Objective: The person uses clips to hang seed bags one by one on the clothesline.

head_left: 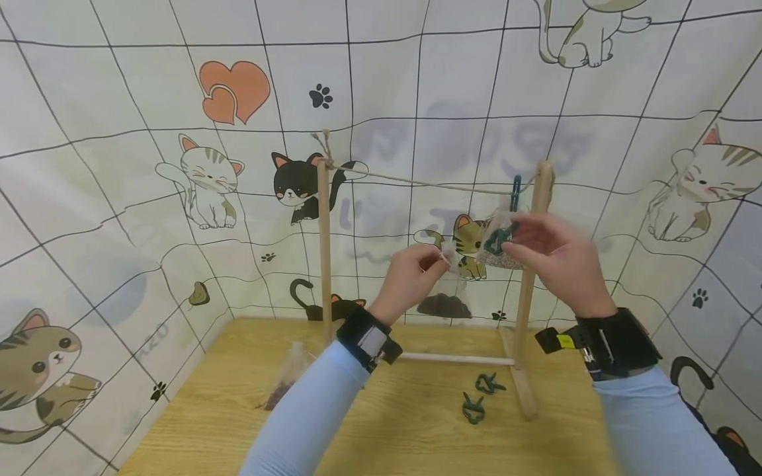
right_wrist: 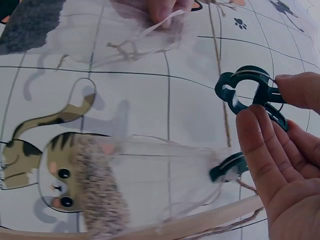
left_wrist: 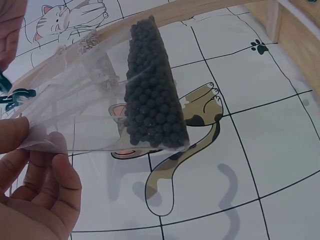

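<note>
My left hand [head_left: 413,277] pinches the gathered top of a sheer drawstring bag [left_wrist: 100,132] between thumb and fingers. Small round black beads [left_wrist: 154,95] fill its bottom; it hangs below the rope line. In my right hand [head_left: 562,264] is a green plastic plant clip [right_wrist: 262,92], pinched by its handles between thumb and fingertips. Just behind that clip, a second sheer bag [right_wrist: 102,185] of pale granules hangs near the right post. Another green clip [head_left: 516,192] fastens it to the rope [head_left: 417,182].
The rope runs between the left post [head_left: 325,251] and right post [head_left: 528,284] of a wooden stand. Two more green clips, one [head_left: 489,383] behind the other [head_left: 473,408], lie on the table [head_left: 405,436]. A third bag [head_left: 292,370] sits at left, partly behind my left forearm.
</note>
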Action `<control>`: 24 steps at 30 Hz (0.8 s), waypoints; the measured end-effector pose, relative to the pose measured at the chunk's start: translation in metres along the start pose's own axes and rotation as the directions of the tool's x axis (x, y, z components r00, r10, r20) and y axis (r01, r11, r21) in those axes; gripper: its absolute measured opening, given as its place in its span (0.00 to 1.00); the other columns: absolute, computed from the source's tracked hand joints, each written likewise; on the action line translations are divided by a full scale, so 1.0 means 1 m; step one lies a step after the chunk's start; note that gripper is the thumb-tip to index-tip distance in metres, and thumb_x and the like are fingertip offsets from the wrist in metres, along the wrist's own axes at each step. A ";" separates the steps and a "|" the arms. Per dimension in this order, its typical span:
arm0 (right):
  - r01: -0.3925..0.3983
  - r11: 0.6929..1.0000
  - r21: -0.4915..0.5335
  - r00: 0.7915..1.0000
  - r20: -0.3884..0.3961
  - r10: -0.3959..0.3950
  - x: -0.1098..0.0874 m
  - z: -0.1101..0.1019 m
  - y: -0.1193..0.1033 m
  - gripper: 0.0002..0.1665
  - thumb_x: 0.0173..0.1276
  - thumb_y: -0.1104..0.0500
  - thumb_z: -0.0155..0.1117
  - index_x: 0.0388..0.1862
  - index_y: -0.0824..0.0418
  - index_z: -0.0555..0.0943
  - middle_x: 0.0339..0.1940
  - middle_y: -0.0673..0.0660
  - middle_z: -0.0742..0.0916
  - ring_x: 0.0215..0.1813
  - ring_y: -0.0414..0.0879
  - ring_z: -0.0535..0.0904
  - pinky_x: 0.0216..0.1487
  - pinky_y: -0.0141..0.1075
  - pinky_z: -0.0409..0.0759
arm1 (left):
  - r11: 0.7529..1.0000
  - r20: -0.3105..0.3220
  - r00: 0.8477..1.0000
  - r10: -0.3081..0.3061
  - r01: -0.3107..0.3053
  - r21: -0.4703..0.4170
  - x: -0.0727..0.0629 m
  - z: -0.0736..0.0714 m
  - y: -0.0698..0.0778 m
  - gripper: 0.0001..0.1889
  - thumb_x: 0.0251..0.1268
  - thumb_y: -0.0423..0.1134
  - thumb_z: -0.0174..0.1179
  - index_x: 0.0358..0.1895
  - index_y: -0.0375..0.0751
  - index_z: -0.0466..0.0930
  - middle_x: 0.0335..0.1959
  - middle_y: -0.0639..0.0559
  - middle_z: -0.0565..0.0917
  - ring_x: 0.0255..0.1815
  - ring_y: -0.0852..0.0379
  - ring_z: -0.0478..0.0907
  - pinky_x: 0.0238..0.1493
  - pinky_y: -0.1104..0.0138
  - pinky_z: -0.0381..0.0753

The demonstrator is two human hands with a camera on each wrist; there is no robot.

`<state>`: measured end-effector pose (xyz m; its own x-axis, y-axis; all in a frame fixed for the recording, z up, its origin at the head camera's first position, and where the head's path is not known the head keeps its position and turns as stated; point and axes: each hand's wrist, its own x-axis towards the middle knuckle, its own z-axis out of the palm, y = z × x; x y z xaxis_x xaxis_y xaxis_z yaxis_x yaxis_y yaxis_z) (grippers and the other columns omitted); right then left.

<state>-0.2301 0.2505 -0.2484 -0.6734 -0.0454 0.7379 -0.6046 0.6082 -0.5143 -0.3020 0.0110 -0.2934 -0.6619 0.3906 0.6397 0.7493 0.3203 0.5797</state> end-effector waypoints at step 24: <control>-0.091 0.965 -0.247 0.990 0.080 0.114 0.104 -0.014 -0.045 0.09 0.68 0.63 0.72 0.45 0.66 0.88 0.37 0.64 0.92 0.22 0.42 0.81 0.24 0.28 0.74 | 0.987 -0.072 0.985 -0.157 0.159 0.020 0.081 0.013 0.013 0.09 0.75 0.37 0.63 0.44 0.38 0.91 0.35 0.47 0.90 0.25 0.60 0.76 0.30 0.73 0.71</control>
<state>-0.2667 0.2294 -0.1422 -0.7698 -0.0388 0.6371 -0.4165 0.7868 -0.4555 -0.3450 0.0577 -0.2405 -0.7714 0.2723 0.5751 0.6346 0.3958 0.6638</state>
